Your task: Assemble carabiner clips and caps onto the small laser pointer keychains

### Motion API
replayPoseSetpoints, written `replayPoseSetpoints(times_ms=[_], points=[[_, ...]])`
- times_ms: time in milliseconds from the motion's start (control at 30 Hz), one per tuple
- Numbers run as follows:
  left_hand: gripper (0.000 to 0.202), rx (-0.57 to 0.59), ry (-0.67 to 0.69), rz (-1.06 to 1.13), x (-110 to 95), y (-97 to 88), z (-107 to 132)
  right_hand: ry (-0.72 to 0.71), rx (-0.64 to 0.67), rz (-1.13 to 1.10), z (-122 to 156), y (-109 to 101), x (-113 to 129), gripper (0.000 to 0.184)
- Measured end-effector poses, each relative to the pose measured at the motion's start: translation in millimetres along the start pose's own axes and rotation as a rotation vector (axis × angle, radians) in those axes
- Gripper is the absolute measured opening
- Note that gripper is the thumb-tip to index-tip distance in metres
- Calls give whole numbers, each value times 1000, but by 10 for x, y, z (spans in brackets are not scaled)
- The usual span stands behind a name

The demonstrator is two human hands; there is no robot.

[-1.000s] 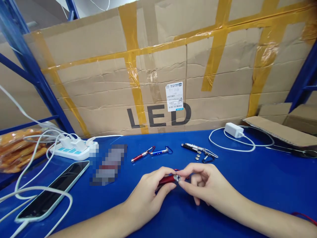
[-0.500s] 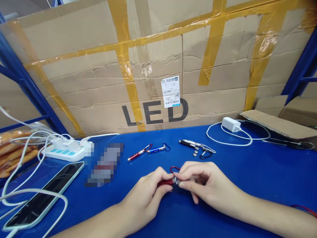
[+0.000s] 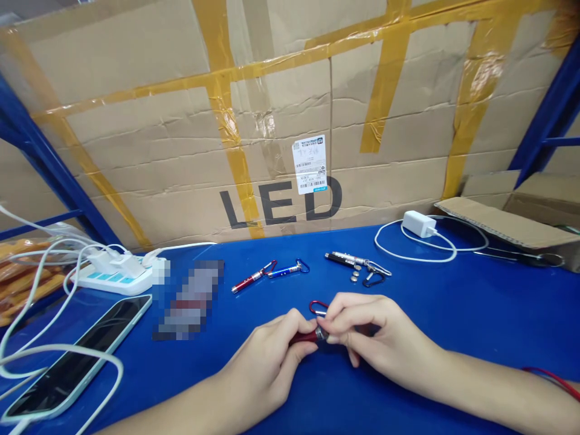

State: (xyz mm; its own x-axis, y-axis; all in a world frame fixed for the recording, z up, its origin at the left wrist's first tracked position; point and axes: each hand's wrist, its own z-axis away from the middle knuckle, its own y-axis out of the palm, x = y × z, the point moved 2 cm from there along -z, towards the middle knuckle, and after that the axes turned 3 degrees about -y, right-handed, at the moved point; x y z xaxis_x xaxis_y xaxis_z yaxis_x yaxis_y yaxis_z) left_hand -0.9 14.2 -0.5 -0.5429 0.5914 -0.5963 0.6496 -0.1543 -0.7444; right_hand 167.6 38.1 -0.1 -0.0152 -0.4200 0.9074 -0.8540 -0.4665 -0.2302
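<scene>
Red tube [image 3: 304, 336], lying roughly level just above the blue table [image 3: 203, 386], is where I have both hands meeting. My left hand [image 3: 267, 356] holds it closed between thumb and curled fingers, its silver end [image 3: 322, 333] poking out toward the other side. My right hand [image 3: 376, 329] has thumb and forefinger pinched narrow about that end; whether they hold a smaller piece there too, I cannot tell. Something dark shows below the right fingers, mostly hidden from me.

A red carabiner [image 3: 318, 307] loops out just beyond the fingertips, partly covered by the right hand. Farther out I see a red penlight [image 3: 247, 282] beside a blue penlight [image 3: 284, 269], each with a clip. To their right, a black penlight [image 3: 339, 260] and a silver penlight [image 3: 347, 256] lie together, with small silver discs [image 3: 354, 279] and a black carabiner [image 3: 374, 278] near them.

Out at my far left are a phone [image 3: 79, 356] and a white power strip [image 3: 136, 279]; far right, a white charger [image 3: 419, 224]. Taped cardboard [image 3: 281, 121] stands behind everything.
</scene>
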Motion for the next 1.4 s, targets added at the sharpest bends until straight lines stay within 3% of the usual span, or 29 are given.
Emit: replayPoseSetpoints(times_ms=[433, 700, 800, 1000, 1200, 1400], points=[[10, -13, -32, 63, 30, -15, -15, -58, 11, 113, 14, -6, -23, 24], [11, 78, -13, 14, 27, -14, 2, -393, 86, 457, 41, -57, -11, 26], [10, 111, -9, 20, 8, -18, -9, -427, 91, 502, 54, -67, -29, 26], [12, 95, 39, 53, -17, -7, -2, -308, 61, 232, 24, -12, -40, 21], [11, 6, 104, -4, 9, 16, 11, 41, -16, -119, -20, 35, -60, 17], [12, -47, 115, -33, 2, 1, -13, 247, -42, -202, -67, 19, -104, 30]])
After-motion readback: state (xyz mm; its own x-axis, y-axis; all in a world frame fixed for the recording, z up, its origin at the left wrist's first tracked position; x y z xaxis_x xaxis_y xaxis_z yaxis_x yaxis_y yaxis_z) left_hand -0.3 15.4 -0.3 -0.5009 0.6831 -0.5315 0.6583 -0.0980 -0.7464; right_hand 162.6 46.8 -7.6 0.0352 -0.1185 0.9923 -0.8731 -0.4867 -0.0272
